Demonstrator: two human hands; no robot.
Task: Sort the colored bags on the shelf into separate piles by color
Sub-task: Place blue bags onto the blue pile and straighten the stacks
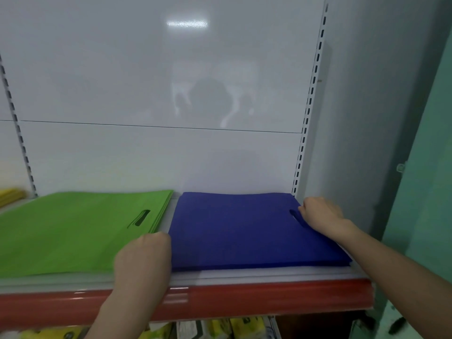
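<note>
A flat pile of blue bags (244, 228) lies on the right half of the shelf (269, 274). A pile of green bags (73, 228) lies to its left, with a narrow gap between them. My left hand (144, 258) presses against the blue pile's left front edge, fingers curled down at the edge. My right hand (322, 216) rests on the blue pile's right side, next to the handle slot, fingers curled on the top bag. Whether either hand pinches a bag is hidden.
Yellow bags (9, 195) show blurred at the far left on the neighbouring shelf. A red strip (269, 297) runs along the shelf front. Slotted uprights stand at both sides, with a white back panel behind. Yellow packages (242, 327) sit on the lower shelf.
</note>
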